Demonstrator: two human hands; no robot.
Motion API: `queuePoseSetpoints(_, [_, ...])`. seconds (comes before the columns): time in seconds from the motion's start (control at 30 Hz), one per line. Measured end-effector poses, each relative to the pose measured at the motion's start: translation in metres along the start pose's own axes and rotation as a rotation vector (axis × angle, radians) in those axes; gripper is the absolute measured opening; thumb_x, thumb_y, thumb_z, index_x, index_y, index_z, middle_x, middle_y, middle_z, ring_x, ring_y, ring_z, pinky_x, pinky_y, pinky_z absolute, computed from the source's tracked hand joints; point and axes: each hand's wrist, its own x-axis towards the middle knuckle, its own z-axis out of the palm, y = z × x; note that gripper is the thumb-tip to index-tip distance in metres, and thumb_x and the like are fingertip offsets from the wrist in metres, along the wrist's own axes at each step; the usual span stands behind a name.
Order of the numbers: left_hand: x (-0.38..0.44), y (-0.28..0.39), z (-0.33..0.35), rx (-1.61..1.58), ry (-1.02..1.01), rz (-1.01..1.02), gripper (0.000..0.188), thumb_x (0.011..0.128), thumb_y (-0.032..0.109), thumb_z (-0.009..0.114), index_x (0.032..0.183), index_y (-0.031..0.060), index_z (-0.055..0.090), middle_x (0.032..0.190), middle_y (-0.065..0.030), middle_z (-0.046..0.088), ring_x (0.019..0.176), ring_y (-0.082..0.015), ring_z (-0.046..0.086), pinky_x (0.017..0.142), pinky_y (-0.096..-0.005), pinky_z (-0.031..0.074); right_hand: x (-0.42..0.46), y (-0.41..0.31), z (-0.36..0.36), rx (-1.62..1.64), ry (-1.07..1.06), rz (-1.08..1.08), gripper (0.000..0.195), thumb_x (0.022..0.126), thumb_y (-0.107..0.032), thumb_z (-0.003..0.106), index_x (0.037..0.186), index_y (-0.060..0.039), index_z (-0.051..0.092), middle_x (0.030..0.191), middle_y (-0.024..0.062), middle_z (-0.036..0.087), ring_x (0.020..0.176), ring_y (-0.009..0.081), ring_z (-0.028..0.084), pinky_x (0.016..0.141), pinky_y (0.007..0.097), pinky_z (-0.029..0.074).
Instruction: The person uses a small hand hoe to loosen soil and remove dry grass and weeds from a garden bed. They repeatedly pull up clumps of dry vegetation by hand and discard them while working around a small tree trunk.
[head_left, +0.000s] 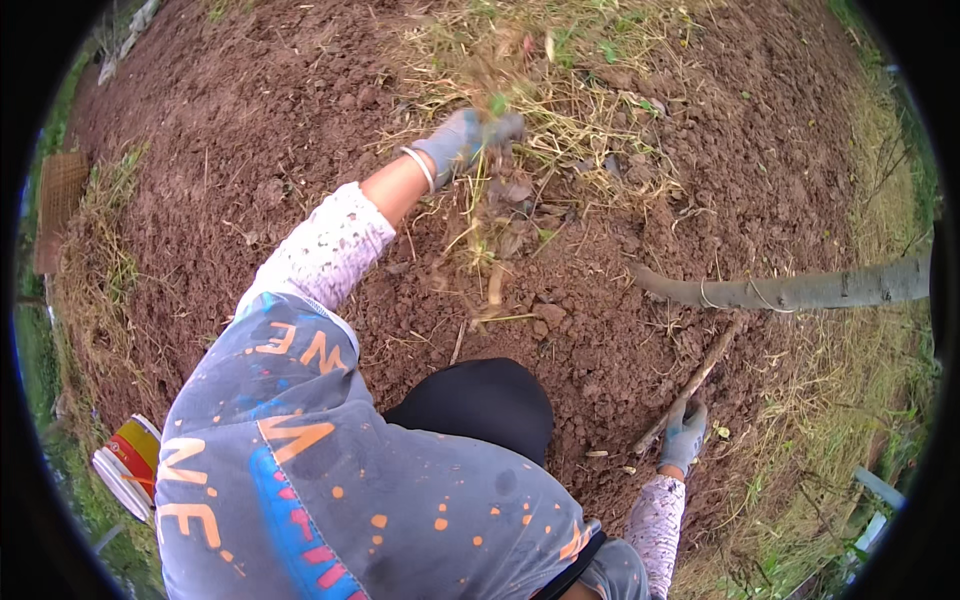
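My left hand (457, 142), in a grey-blue work glove, reaches forward over the soil and is closed around a clump of weeds (480, 196). Motion blurs the clump, and stems and leaves stick out above and below the fist. Dry pulled grass (577, 124) lies spread just beyond that hand. On the other side, my right hand (684, 435), gloved the same way, grips a wooden stick (705, 369). This stick slants low over the ground, its far end near a slim tree trunk (825, 289); whether it carries a tool head cannot be told.
Reddish-brown loose soil (247, 150) surrounds me. String is tied around the trunk, which stands at my right. A red and yellow bucket (129, 465) with a white rim is at the lower left. Farther left are a brown woven panel (61, 202) and dry grass (109, 255).
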Motion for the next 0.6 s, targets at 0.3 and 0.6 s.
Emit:
queuePoseSetpoints(0.3, [-0.136, -0.06, -0.097, 0.581, -0.091, -0.219, 0.06, 0.093, 0.05, 0.06, 0.124, -0.0011, 0.06, 0.114, -0.0227, 0.067, 0.102, -0.035, 0.065, 0.092, -0.0422, 0.05, 0.015, 0.124, 0.068, 0.599, 0.096, 0.275, 0.054, 0.102, -0.037, 0.048, 0.138, 0.0012, 0.039, 0.13, 0.0302, 0.056, 0.116, 0.0432, 0.057, 0.094, 0.0428, 0.047])
queuePoseSetpoints(0.6, [-0.39, -0.031, -0.471, 1.386, 0.765, -1.478, 0.056, 0.091, 0.043, 0.062, 0.132, 0.0051, 0.059, 0.133, -0.016, 0.061, 0.127, -0.0273, 0.053, 0.1, -0.0392, 0.049, 0.025, 0.105, 0.053, -0.04, -0.068, 0.063, 0.049, 0.102, -0.039, 0.047, 0.131, 0.0008, 0.043, 0.121, 0.0293, 0.062, 0.108, 0.0431, 0.061, 0.089, 0.0458, 0.049])
